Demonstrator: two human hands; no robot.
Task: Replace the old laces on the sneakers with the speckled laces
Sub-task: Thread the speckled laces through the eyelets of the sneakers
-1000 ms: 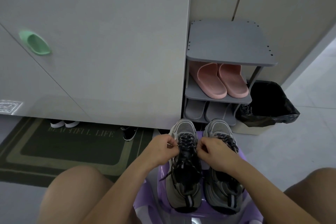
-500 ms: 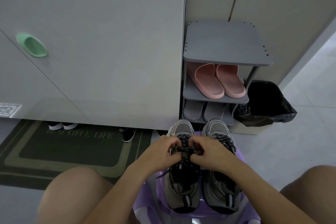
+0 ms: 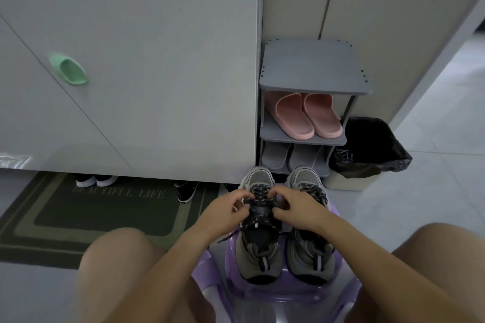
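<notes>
Translucent purple stool bears mesh sneakers; fingers pinch speckled laces (woven).

The left forearm and right forearm rise from the bottom edge and converge at the centre of the frame. The left hand lies back up, its fingers curled inward and pinching the lace. The right hand mirrors it just to the right, knuckles up, fingers bent in on the same lace. The hands are near each other, not touching. The bare left thigh and right thigh fill the lower corners.
</notes>
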